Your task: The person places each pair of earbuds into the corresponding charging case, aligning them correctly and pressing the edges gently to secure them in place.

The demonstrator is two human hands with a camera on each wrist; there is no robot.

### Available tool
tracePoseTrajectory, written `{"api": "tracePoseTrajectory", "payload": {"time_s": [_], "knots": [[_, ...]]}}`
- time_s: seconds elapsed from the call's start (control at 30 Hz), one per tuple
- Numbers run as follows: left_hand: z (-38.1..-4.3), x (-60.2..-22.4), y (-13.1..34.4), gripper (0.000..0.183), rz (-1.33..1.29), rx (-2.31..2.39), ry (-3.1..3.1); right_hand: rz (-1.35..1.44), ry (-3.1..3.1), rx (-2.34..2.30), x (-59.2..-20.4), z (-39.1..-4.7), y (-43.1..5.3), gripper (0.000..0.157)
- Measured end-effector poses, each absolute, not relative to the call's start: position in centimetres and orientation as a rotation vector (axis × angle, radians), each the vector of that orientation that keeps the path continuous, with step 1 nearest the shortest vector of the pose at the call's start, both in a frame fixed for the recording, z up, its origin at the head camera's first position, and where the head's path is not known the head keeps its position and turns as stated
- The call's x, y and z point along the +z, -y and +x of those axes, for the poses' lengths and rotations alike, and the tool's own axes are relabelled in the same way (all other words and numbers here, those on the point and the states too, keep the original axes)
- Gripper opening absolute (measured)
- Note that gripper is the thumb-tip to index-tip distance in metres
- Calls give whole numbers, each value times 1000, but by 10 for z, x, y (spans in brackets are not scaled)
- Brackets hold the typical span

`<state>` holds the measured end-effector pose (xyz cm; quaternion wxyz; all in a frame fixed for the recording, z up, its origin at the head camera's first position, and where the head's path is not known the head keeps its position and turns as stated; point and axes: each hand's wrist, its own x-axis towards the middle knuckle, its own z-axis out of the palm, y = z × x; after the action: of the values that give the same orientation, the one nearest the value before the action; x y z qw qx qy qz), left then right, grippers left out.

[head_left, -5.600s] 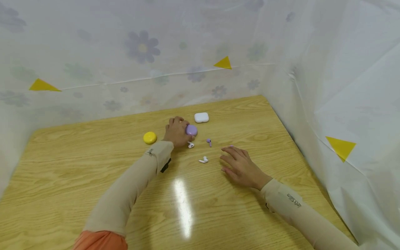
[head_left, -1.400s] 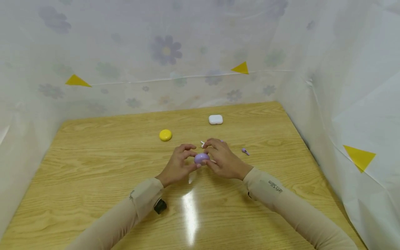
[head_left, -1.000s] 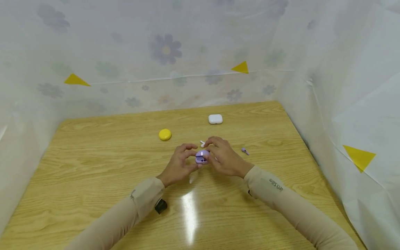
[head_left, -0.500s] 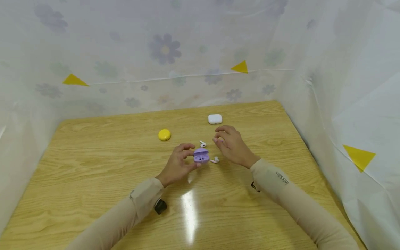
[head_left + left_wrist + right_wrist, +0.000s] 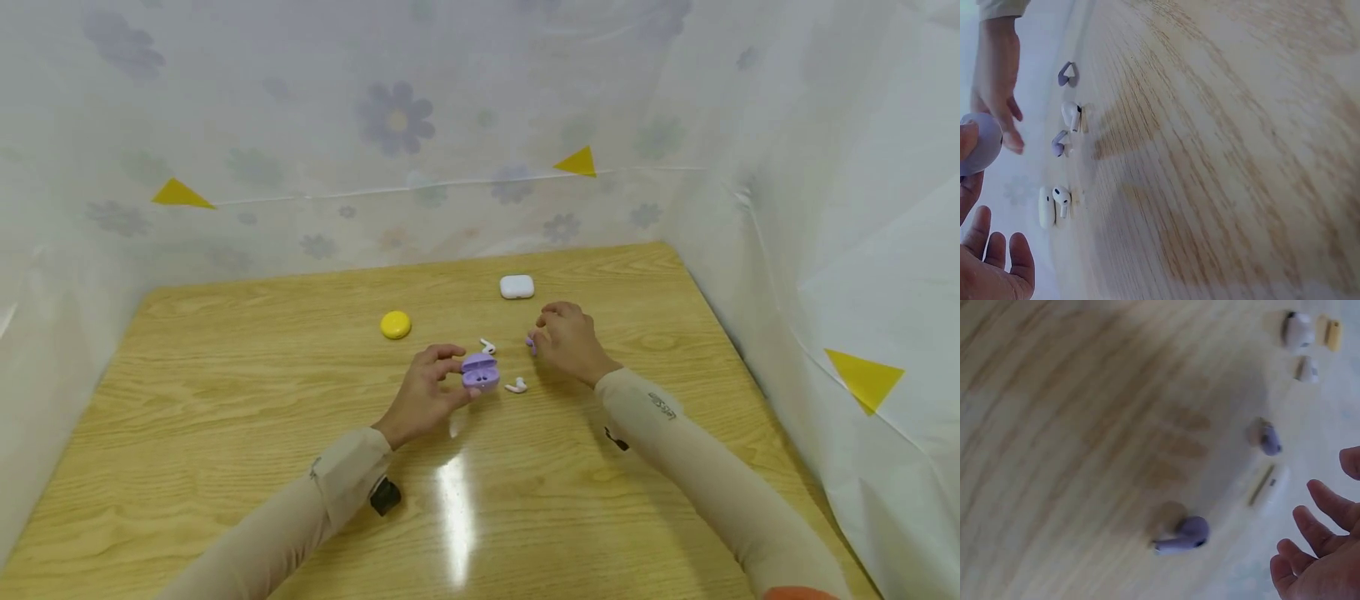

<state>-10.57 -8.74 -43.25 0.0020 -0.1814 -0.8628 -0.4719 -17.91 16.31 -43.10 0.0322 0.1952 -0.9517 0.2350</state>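
Note:
My left hand (image 5: 423,396) pinches a small purple earbud case (image 5: 480,377) between thumb and finger, its lid raised toward the back. In the left wrist view the rounded case (image 5: 986,142) is held above the table. My right hand (image 5: 572,340) hovers over the table beside a purple earbud (image 5: 531,343), fingers slightly bent and apart. The right wrist view shows nothing between those fingers. A second purple earbud (image 5: 1188,536) lies on the wood there; in the head view it is hidden by the right hand or arm.
White earbuds lie loose nearby, one behind the purple case (image 5: 487,346) and another to its right (image 5: 517,385). A white earbud case (image 5: 517,287) sits farther back. A round yellow case (image 5: 395,325) is at the left. White sheeting (image 5: 300,125) rises behind the wooden table.
Both hands were at the purple case; its lid has been raised. My right hand has left it, moving right and back to the purple earbud. My left hand keeps hold of the case.

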Motion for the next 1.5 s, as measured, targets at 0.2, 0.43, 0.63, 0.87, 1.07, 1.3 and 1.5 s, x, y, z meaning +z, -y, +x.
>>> {"api": "tracePoseTrajectory", "payload": {"time_s": [0.2,0.43,0.63,0.87,1.07,1.3,1.5], "knots": [[-105,-436,87,21,-570,-1488,2724,478,3161,622,-450,-189,-160,31],[-107,-437,88,21,-555,-1474,2738,466,3176,606,-455,-195,-153,33],[-109,-437,87,21,-579,-1448,2750,443,3181,562,-455,-195,-151,27],[-109,-435,88,21,-564,-1471,2758,444,3174,537,-454,-195,-150,22],[-110,-437,87,22,-577,-1476,2757,440,3136,609,-456,-194,-151,18],[-110,-435,86,22,-564,-1469,2775,466,3013,728,-447,-187,-151,13],[-110,-432,84,21,-546,-1500,2778,554,2846,799,-429,-178,-145,10]]}}
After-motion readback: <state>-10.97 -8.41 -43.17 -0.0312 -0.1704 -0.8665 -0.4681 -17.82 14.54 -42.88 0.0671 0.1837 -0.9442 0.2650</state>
